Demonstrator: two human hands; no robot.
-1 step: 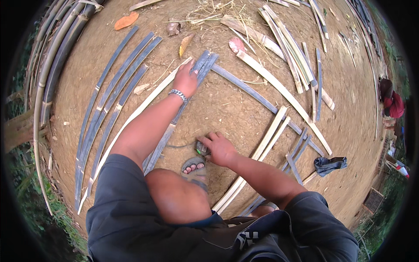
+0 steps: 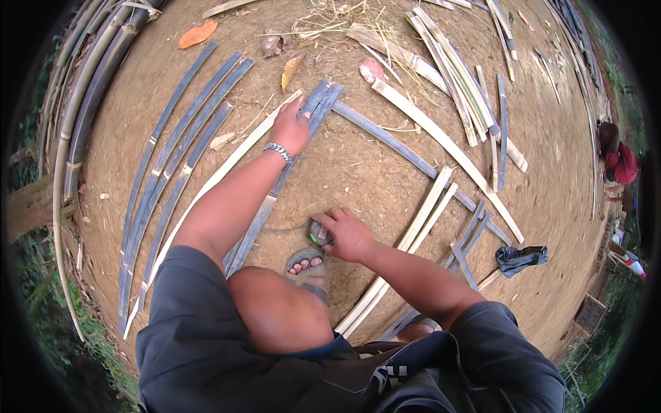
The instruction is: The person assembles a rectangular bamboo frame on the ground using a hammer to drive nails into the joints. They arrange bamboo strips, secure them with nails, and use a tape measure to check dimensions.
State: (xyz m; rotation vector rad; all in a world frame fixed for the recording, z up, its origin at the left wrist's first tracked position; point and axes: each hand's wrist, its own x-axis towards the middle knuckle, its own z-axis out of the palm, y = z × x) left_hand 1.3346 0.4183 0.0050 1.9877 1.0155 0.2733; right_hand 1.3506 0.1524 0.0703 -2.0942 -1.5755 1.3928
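My left hand (image 2: 290, 129), with a chain bracelet at the wrist, is closed at the far end of some dark bamboo strips (image 2: 277, 186). Beside it runs a pale split bamboo strip (image 2: 227, 166); the hand partly covers its far end. Near my sandalled foot (image 2: 306, 267), my right hand (image 2: 348, 236) grips a small dark case with a green spot, which looks like a tape measure (image 2: 319, 233). From it a thin dark band curves left toward the dark strips. Part of the case is hidden under the fingers.
Several dark bamboo strips (image 2: 180, 146) lie at the left, with long poles (image 2: 96, 89) beyond. To the right are pale strips (image 2: 420, 217), a crossing dark strip (image 2: 389, 142) and a black bag-like thing (image 2: 521, 261). Shavings (image 2: 330, 27) lie far off. A person in red (image 2: 623, 164) is at the right.
The thin band looks more smeared now, and the tape measure has tilted slightly in my right hand. Both hands stay nearly in place.
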